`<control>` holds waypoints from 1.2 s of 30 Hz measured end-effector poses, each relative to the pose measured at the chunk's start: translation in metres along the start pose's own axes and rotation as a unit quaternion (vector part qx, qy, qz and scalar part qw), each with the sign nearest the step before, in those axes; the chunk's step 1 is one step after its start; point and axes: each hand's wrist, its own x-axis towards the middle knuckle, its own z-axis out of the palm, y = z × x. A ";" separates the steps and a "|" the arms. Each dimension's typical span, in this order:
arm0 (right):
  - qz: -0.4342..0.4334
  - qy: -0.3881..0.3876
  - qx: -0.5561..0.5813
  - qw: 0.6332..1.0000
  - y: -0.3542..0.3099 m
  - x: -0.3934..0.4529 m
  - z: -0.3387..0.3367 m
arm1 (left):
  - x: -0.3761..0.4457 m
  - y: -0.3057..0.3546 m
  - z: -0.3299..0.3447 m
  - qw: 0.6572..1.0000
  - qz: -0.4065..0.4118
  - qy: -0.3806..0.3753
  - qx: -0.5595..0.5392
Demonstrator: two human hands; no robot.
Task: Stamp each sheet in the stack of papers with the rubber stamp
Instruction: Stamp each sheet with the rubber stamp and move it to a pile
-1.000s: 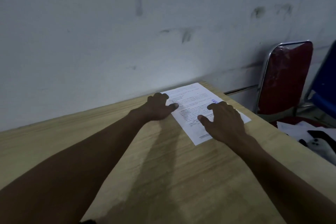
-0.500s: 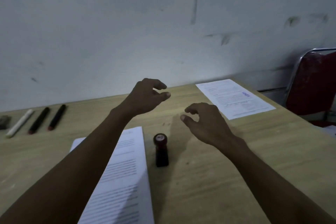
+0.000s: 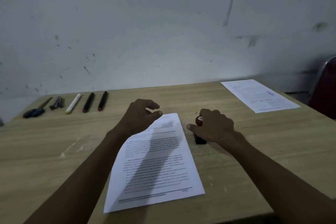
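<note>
Nearest the front edge of the wooden table lies the stack of papers, printed sheets set a little askew, their lower corners close to that edge and the top of the stack reaching toward the middle of the table. Both bare forearms come in from the front edge, one on each side of the stack.

The left hand hovers above the stack's far left corner; its fingers are loosely curled with the thumb pointing right, and it grasps nothing. A shadow of that arm falls across the printed lines.

Just beside the stack's right edge stands the rubber stamp, a dark upright body with a reddish top. The right hand is over it, fingers curled around its upper part from the right, thumb stretched out to the left toward the papers. The fingers hide much of the stamp, so whether they are pressed firmly on it cannot be told.

Farther on, at the far right corner, a single stamped sheet lies flat with a blue mark near its right side. Along the far left edge sit a row of things: two dark markers, a white marker, a small dark clip-like item and a screwdriver. Behind the table rises a scuffed pale wall, and a red chair shows past the right corner.
</note>
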 end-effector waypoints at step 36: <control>-0.090 0.084 0.041 0.992 -0.046 -0.032 0.052 | -0.052 -0.067 0.048 0.995 0.064 -0.034 0.075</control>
